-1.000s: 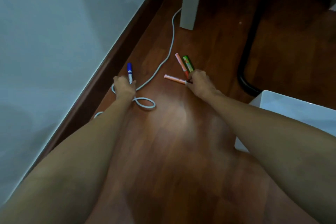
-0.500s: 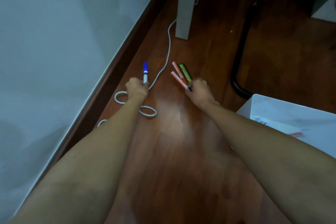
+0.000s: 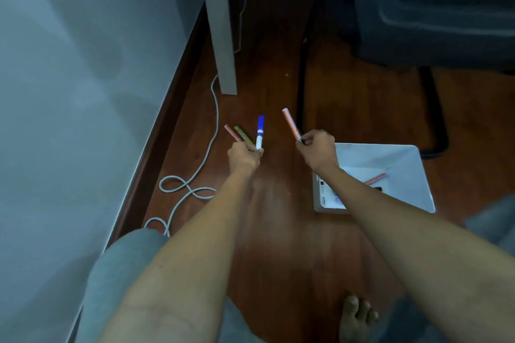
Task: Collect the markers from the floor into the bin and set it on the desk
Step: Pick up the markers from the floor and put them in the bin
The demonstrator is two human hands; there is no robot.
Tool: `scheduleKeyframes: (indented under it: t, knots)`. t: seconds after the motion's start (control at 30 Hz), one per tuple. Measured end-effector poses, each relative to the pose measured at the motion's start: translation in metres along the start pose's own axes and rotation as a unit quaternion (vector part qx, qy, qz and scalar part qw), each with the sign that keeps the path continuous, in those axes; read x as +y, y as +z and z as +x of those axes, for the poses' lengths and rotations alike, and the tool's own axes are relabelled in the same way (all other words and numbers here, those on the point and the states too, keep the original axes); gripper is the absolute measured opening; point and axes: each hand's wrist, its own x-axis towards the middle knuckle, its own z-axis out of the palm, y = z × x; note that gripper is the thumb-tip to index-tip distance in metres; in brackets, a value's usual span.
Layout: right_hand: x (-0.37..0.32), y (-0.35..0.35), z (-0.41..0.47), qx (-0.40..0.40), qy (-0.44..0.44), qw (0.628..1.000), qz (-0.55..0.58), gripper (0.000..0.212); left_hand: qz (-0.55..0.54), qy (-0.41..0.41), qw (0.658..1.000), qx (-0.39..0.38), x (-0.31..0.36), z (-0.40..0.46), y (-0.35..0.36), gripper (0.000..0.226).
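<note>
My left hand grips a blue-capped white marker, pointing away from me above the wooden floor. Just left of it, a pink marker and a green marker lie on the floor, partly hidden by that hand. My right hand holds an orange-pink marker by its lower end, lifted off the floor. The white bin stands on the floor right of that hand, with an orange marker inside; my right forearm covers part of it.
A grey cable loops along the floor near the skirting board at left. A white desk leg stands ahead. A black chair frame and dark seat are at the back right. My bare foot is at the bottom.
Both hands have risen off the floor and shifted right. My right hand lifted one orange-pink marker away, leaving the pink and green ones lying on the floor. The bin shows more fully.
</note>
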Motion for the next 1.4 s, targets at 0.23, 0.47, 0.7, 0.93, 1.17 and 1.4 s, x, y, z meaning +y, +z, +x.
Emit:
scheduleKeyframes:
  t: [0.23, 0.47, 0.7, 0.93, 1.17, 1.4]
  knots:
    - [0.048, -0.066, -0.029, 0.062, 0.094, 0.993, 0.021, 0.020, -0.001, 0.054, 0.993, -0.102, 0.044, -0.055, 0.071, 0.021]
    - [0.088, -0.086, -0.059, 0.054, 0.174, 0.983, 0.017, 0.023, 0.020, 0.054, 0.985, -0.166, 0.044, -0.100, 0.127, 0.023]
    - [0.104, -0.081, -0.064, 0.048, 0.206, 0.977, 0.011, 0.035, 0.017, 0.061, 0.986, -0.154, 0.046, -0.099, 0.126, 0.032]
    - [0.072, -0.067, -0.034, 0.024, 0.116, 0.993, 0.027, 0.033, -0.008, 0.074, 0.994, -0.083, 0.047, -0.055, 0.084, 0.028]
    - [0.018, -0.018, 0.002, -0.015, 0.040, 0.998, 0.037, 0.025, -0.027, 0.031, 0.999, 0.011, 0.013, -0.008, 0.014, 0.025]
    - [-0.003, 0.059, 0.038, -0.074, -0.004, 0.997, 0.025, 0.024, -0.051, -0.053, 0.994, 0.077, -0.054, 0.048, -0.002, 0.023]
